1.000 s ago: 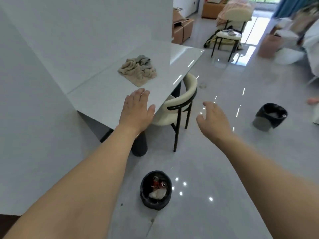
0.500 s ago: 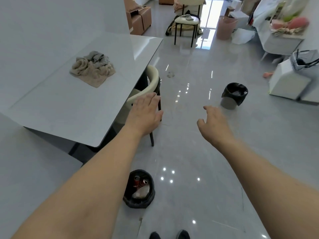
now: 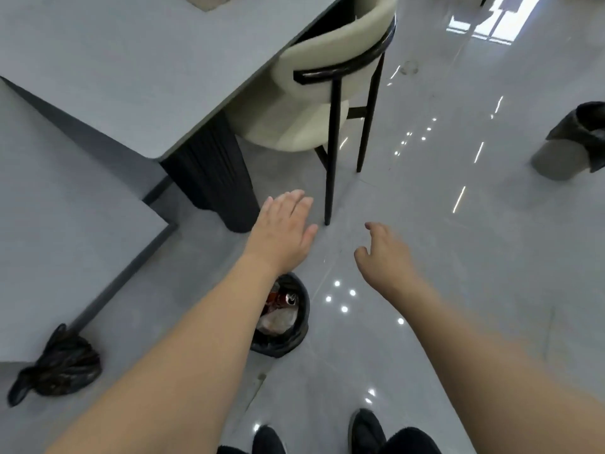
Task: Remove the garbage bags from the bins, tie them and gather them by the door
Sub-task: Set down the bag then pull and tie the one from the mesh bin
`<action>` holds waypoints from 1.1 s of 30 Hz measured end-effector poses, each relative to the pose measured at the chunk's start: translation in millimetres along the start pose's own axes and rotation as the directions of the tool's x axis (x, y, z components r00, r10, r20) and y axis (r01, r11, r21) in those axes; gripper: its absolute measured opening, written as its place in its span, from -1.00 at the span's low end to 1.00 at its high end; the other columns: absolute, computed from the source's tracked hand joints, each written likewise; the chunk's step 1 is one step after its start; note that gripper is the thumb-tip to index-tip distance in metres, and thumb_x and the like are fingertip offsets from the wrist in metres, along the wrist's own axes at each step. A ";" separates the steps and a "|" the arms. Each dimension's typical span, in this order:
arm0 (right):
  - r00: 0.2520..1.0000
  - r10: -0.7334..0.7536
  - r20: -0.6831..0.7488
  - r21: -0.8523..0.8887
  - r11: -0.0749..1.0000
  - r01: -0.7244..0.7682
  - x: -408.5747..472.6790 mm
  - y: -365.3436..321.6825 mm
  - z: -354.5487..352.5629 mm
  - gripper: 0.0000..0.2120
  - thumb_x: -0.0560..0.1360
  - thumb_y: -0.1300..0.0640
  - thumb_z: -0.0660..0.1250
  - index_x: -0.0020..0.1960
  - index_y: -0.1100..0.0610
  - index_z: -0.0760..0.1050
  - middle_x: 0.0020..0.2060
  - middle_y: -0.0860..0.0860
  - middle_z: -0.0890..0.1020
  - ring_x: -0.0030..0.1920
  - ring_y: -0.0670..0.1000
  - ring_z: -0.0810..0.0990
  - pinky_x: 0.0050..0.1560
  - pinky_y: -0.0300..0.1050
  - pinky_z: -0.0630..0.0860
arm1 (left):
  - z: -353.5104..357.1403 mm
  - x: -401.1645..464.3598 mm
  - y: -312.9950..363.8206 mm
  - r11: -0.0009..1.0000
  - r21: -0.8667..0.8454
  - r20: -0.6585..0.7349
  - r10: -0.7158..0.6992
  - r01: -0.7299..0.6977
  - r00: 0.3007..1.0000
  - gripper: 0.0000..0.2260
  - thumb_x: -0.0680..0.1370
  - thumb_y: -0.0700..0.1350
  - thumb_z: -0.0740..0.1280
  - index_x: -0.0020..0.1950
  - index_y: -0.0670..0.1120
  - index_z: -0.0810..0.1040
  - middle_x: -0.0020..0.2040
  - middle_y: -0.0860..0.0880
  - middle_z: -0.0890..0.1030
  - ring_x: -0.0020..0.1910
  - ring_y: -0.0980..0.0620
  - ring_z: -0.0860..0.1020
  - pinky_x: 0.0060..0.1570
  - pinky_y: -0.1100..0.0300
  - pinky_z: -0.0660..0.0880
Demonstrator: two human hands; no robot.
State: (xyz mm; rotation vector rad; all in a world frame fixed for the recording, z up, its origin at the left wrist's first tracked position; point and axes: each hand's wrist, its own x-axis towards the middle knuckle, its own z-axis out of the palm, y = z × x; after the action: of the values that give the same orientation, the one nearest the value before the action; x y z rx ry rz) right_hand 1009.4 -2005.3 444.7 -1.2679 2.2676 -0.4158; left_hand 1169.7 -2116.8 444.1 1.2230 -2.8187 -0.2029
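Observation:
A small bin (image 3: 288, 335) lined with a black garbage bag stands on the floor below me, holding a can and crumpled wrappers; my left forearm covers its left side. My left hand (image 3: 283, 229) hovers flat above and beyond it, fingers straight, holding nothing. My right hand (image 3: 384, 252) hangs to the right with loosely curled fingers, empty. A tied black garbage bag (image 3: 57, 365) lies on the floor at the lower left. A second bin (image 3: 576, 142) with a black bag stands at the right edge, partly cut off.
A grey table (image 3: 131, 77) with a dark ribbed base (image 3: 212, 185) fills the upper left. A cream chair (image 3: 320, 93) with black legs is tucked beside it. A grey wall panel (image 3: 65, 231) runs along the left. My dark shoes (image 3: 366, 430) show at the bottom.
The view has tilted down and closer to the near bin. Both hands have dropped lower toward it. The tied bag at the lower left and my shoes have come into view.

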 end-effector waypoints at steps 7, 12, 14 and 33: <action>0.996 -0.058 0.069 -0.067 0.996 0.062 60.8 103.3 226.0 -0.48 0.56 0.14 0.12 0.50 0.18 0.19 0.48 0.07 0.29 0.43 0.11 0.30 0.40 -0.04 0.22 | 251.2 -33.7 -60.6 0.994 0.011 0.027 -0.110 0.110 0.994 -0.51 0.63 0.06 0.09 0.53 -0.06 0.16 0.53 -0.05 0.18 0.51 -0.06 0.12 0.52 -0.03 -0.06; 0.981 -0.179 0.075 -0.160 0.969 0.189 106.7 138.3 308.1 -0.48 0.55 0.16 0.12 0.50 0.21 0.19 0.46 0.11 0.31 0.44 0.14 0.28 0.42 -0.02 0.21 | 330.5 -33.7 -88.7 0.990 -0.036 -0.038 -0.135 0.133 0.990 -0.50 0.63 0.07 0.08 0.54 -0.07 0.15 0.55 -0.07 0.14 0.52 -0.07 0.10 0.52 -0.05 -0.05; 0.985 -0.155 0.077 -0.145 0.976 0.165 109.8 136.0 315.6 -0.48 0.55 0.16 0.12 0.50 0.22 0.19 0.47 0.13 0.31 0.44 0.14 0.28 0.43 0.00 0.22 | 331.2 -38.6 -95.8 0.983 -0.089 -0.059 -0.168 0.163 0.984 -0.50 0.63 0.07 0.08 0.54 -0.07 0.16 0.55 -0.07 0.15 0.52 -0.07 0.11 0.52 -0.06 -0.04; 0.646 0.386 0.659 0.544 0.348 -0.763 92.2 163.9 477.4 -0.71 0.51 -0.01 0.19 0.12 0.14 0.46 0.10 0.10 0.51 0.05 0.15 0.52 0.25 0.11 0.37 | 452.7 -126.2 -248.2 -0.534 -0.461 0.887 -0.251 0.709 0.387 -0.53 0.47 0.16 0.25 0.17 -0.16 0.62 0.12 -0.23 0.65 0.10 -0.29 0.61 0.19 -0.23 0.46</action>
State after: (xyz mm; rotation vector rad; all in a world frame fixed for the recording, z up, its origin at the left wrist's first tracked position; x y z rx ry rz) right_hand 1123.4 -2008.5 -55.6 0.0257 1.6170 -0.6794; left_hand 1385.8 -2149.1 -40.4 1.8591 -0.4843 -2.2093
